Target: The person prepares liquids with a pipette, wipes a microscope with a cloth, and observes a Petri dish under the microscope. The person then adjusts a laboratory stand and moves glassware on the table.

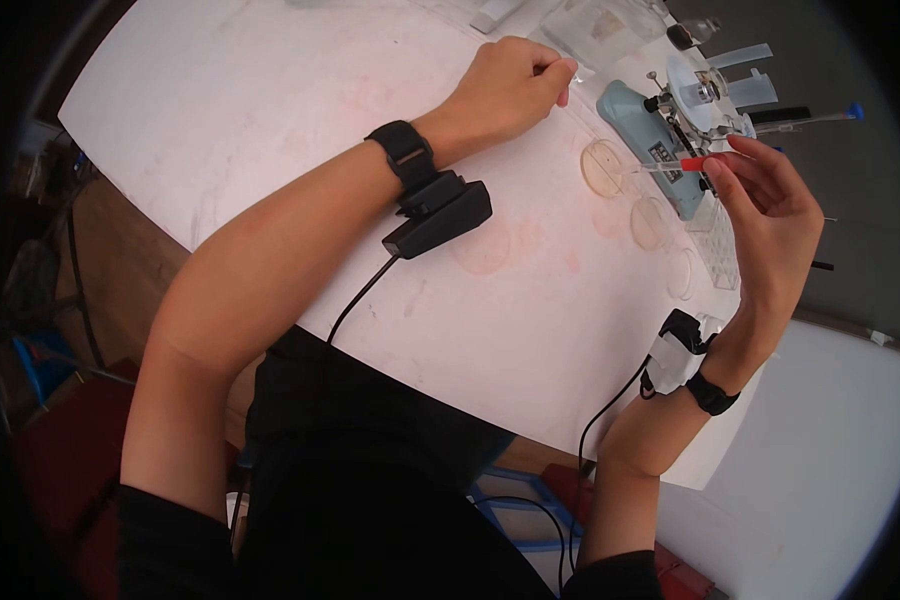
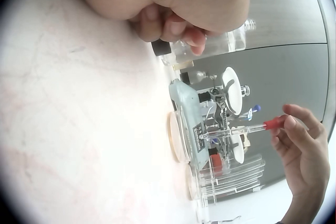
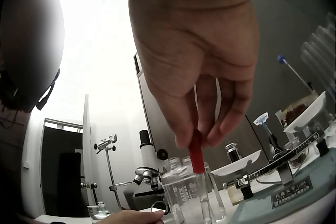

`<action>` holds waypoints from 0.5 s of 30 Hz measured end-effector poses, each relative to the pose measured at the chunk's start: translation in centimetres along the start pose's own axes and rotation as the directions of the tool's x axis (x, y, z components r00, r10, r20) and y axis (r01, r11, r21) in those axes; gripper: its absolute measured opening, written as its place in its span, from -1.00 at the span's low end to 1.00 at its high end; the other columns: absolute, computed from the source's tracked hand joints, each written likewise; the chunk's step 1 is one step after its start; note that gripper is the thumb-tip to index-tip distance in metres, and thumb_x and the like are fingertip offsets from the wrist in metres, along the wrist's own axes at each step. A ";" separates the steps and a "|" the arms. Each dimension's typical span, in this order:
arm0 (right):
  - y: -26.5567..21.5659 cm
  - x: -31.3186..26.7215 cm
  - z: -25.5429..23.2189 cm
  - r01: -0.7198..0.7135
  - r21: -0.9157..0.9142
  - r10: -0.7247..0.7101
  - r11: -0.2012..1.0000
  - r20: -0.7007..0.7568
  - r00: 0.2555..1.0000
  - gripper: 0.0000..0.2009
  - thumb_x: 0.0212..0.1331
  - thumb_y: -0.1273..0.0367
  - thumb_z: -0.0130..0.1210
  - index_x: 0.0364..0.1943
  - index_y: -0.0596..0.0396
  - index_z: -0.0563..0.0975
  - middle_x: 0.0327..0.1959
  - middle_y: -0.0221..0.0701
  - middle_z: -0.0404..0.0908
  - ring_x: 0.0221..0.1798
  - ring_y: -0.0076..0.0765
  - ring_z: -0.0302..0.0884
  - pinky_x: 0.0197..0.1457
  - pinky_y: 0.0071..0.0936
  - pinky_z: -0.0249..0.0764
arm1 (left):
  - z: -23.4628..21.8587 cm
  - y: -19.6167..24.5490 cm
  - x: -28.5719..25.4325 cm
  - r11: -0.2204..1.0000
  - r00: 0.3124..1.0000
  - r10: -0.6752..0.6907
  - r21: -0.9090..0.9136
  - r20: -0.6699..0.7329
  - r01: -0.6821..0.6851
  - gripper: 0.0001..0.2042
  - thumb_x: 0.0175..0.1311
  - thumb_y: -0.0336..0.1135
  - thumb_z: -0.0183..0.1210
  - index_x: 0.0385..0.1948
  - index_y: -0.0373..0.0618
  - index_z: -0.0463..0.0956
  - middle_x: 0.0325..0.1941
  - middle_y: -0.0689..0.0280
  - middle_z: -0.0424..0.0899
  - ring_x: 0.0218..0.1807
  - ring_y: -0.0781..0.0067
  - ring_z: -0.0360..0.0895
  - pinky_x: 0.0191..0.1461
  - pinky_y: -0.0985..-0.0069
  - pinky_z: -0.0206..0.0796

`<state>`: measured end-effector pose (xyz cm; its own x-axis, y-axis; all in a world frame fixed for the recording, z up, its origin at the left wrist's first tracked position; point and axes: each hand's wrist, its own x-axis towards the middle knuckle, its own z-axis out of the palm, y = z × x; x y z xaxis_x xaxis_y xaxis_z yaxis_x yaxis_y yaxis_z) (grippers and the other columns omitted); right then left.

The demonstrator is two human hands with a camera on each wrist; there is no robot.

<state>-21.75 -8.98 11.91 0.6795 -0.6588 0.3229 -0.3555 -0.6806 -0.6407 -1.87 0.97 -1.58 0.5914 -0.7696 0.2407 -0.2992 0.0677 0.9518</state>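
Between thumb and fingers, my right hand (image 1: 780, 215) pinches the red bulb of a glass dropper (image 1: 695, 164). In the head view the dropper lies across the view, its tip by a round shallow dish (image 1: 603, 168) that looks pale inside. From the right wrist, the red bulb (image 3: 196, 153) hangs below my fingertips. My left hand (image 1: 515, 90) is over the white table, fingers loosely curled, with nothing seen in them. In the left wrist view a black-capped clear bottle (image 2: 210, 46) lies behind those fingers; whether they touch is unclear.
A blue-green balance (image 1: 635, 125) stands beyond the dishes. A second shallow dish (image 1: 648, 223) and a clear rack (image 1: 712, 240) are nearer my right wrist. At the far edge is a large clear container (image 1: 600, 25). A microscope (image 3: 148, 158) shows in the right wrist view.
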 end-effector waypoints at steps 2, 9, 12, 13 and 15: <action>0.7 -0.2 -0.3 0.001 0.005 -0.001 1.000 -0.002 1.000 -0.73 0.01 0.50 0.31 -0.16 0.27 0.60 -0.32 -0.28 0.71 -0.24 -0.49 0.65 -0.09 -0.62 0.52 | 0.7 0.1 0.0 1.000 1.000 0.000 0.010 0.000 0.000 -0.59 0.37 -0.09 0.01 -0.63 -0.18 0.51 -0.74 0.44 0.38 -0.59 0.68 0.31 -0.46 0.61 0.15; -2.0 2.6 4.6 -0.070 -0.060 0.076 0.996 0.094 0.993 -0.73 0.01 0.50 0.31 -0.16 0.25 0.61 -0.33 -0.29 0.71 -0.25 -0.48 0.66 -0.08 -0.61 0.52 | -3.7 -3.7 0.3 0.993 0.994 -0.108 -0.053 0.020 0.109 -0.60 0.37 -0.10 0.01 -0.62 -0.18 0.52 -0.74 0.44 0.38 -0.58 0.68 0.31 -0.45 0.60 0.14; -1.8 2.6 4.7 -0.067 -0.061 0.073 0.996 0.092 0.993 -0.73 0.00 0.50 0.32 -0.17 0.24 0.61 -0.33 -0.29 0.71 -0.24 -0.48 0.66 -0.08 -0.61 0.52 | -3.6 -3.7 0.3 0.992 0.993 -0.113 -0.048 0.022 0.114 -0.60 0.37 -0.10 0.01 -0.62 -0.18 0.52 -0.74 0.44 0.39 -0.58 0.68 0.31 -0.44 0.61 0.15; -1.8 2.6 4.6 -0.065 -0.058 0.070 0.996 0.090 0.993 -0.73 0.00 0.50 0.32 -0.17 0.24 0.61 -0.33 -0.29 0.71 -0.24 -0.48 0.66 -0.08 -0.61 0.52 | -3.6 -3.5 0.4 0.993 0.994 -0.111 -0.044 0.021 0.112 -0.60 0.37 -0.10 0.01 -0.62 -0.18 0.52 -0.74 0.44 0.39 -0.58 0.68 0.31 -0.44 0.61 0.15; -1.8 2.6 4.6 -0.069 -0.061 0.074 0.996 0.088 0.993 -0.74 0.00 0.50 0.32 -0.17 0.24 0.61 -0.33 -0.29 0.71 -0.24 -0.47 0.66 -0.07 -0.60 0.53 | -3.5 -3.5 0.4 0.993 0.994 -0.110 -0.030 0.018 0.111 -0.60 0.37 -0.10 0.01 -0.62 -0.17 0.53 -0.74 0.44 0.39 -0.58 0.68 0.31 -0.44 0.61 0.15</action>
<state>-16.41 -7.96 10.70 0.7053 -0.6766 0.2116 -0.4399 -0.6518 -0.6178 2.10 2.66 -4.18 0.6072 -0.7837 0.1310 -0.2094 0.0012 0.9778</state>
